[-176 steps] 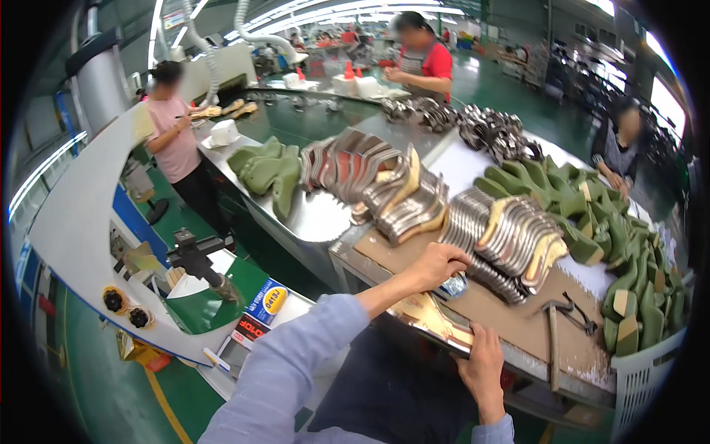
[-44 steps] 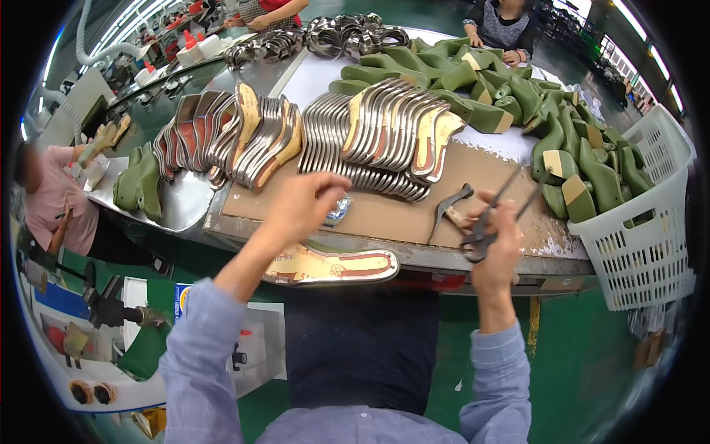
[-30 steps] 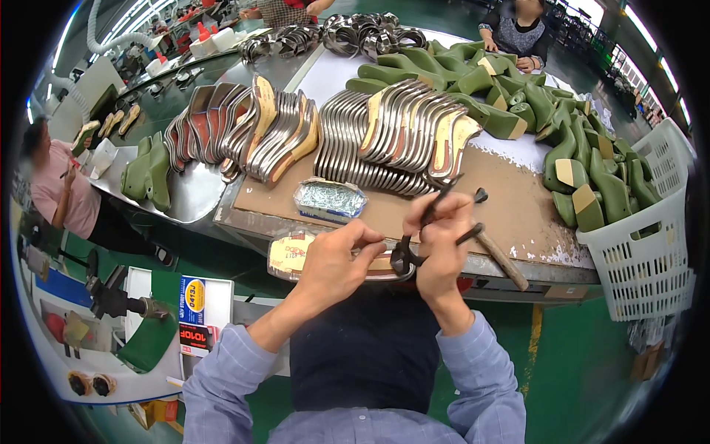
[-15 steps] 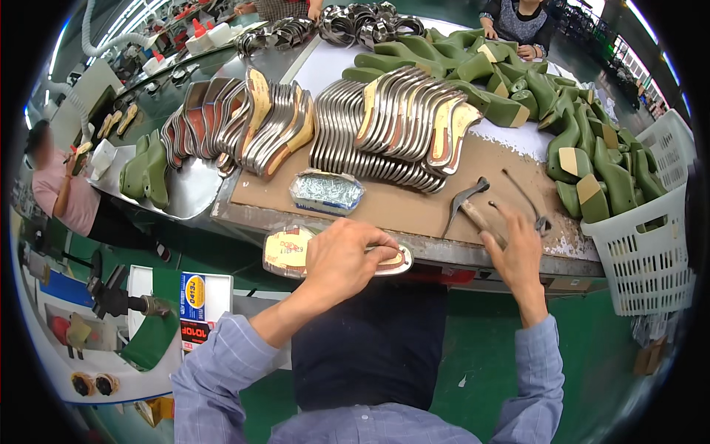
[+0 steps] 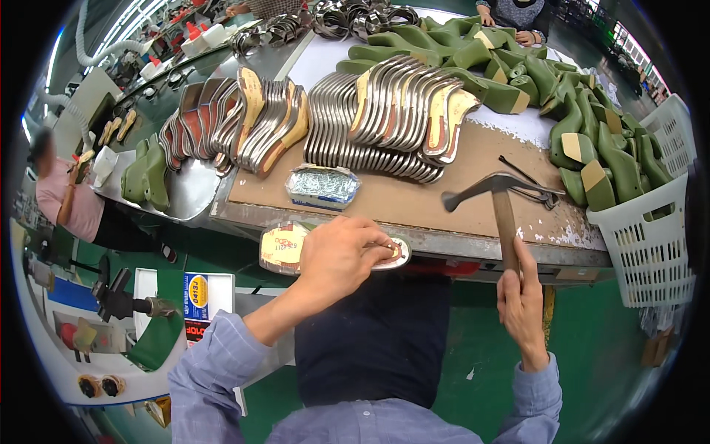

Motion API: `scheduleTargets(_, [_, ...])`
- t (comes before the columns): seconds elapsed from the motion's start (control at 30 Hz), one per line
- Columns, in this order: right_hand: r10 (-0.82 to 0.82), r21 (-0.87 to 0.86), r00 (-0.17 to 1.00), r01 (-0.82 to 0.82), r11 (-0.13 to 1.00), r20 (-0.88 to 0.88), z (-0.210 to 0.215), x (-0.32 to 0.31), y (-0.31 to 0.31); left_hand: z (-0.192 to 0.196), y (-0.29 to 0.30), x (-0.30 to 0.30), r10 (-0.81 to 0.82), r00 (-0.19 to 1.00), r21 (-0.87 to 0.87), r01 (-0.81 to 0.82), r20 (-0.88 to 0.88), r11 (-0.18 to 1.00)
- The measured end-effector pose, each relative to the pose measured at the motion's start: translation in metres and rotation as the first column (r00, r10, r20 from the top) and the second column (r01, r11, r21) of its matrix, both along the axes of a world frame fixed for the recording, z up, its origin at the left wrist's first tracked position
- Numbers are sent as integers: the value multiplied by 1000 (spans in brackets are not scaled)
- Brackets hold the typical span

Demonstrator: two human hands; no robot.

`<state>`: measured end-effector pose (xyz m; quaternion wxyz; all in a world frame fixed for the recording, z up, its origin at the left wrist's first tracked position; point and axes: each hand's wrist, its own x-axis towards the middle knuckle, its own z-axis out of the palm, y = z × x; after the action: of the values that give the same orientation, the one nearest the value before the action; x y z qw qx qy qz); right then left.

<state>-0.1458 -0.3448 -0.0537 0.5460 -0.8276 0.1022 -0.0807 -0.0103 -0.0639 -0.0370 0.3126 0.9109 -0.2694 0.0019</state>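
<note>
My left hand point(image 5: 342, 248) rests over a cream-coloured insole point(image 5: 279, 246) with a pale rim, at the table's front edge. A bit of green shows under the insole. The thumb and fingers pinch together over its narrower right end; what they pinch is too small to make out. My right hand point(image 5: 523, 303) grips the wooden handle of a hammer point(image 5: 505, 226). Its curved metal head is raised above the tabletop, apart from the insole. Just beyond the insole sits an open, plastic-wrapped blue box point(image 5: 323, 189) of small silvery pieces that look like nails.
Rows of metal-edged insoles point(image 5: 399, 103) stand on the brown-covered table point(image 5: 259, 191). Pincers point(image 5: 536, 192) lie behind the hammer. Green shoe lasts point(image 5: 580, 148) pile up at right, some in a white basket point(image 5: 640, 237). A person point(image 5: 70, 185) stands at left; another point(image 5: 518, 22) is across the table.
My right hand has taken hold of the hammer and lifted it off the table; the hand was open beside it before. My left hand stays on the insole, its fingertips slightly lower.
</note>
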Motion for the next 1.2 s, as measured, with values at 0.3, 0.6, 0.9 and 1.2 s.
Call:
scheduleTargets(0.3, [306,-145,782,-271,952,543,33,-27,23,2,0,-2,-19,999,-15,20,31,1000])
scheduleTargets(0.6, [237,-249,920,-162,955,311,34,-28,29,10,18,4,-187,949,255,121,254,959])
scheduleTargets(0.9, [62,-50,970,-52,997,235,2,-45,9,4,39,14,-335,936,356,278,108,892])
scheduleTargets(1.2, [200,-293,954,-130,947,225,34,-31,26,4,35,11,-318,941,352,259,118,899])
